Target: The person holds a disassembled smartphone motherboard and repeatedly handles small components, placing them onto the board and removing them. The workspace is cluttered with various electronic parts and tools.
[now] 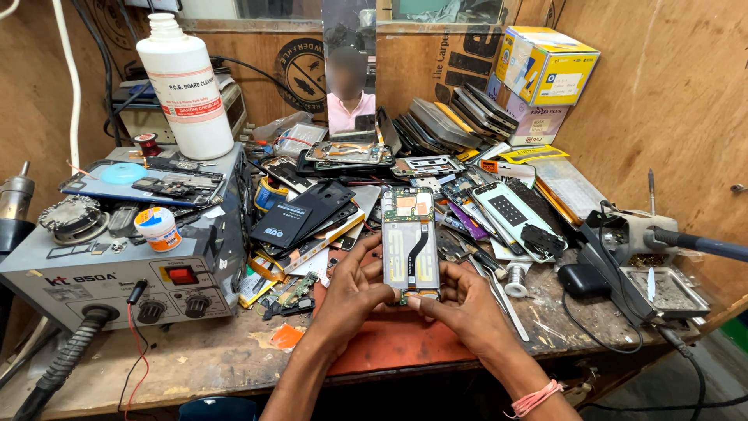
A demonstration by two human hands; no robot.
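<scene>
opened phone [411, 242] | back off, board+flex showing | both hands' grip at btm

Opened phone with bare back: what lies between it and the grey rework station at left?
In the head view, black flat battery packs and small loose parts lie between the opened phone and the grey rework station.

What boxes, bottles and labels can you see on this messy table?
White bottle: back left on the grey machine, tall, red and white label.
Yellow box: back right, yellow and blue, stacked on a pale box.
Small tub: on the grey machine, white, orange and blue label.
</scene>
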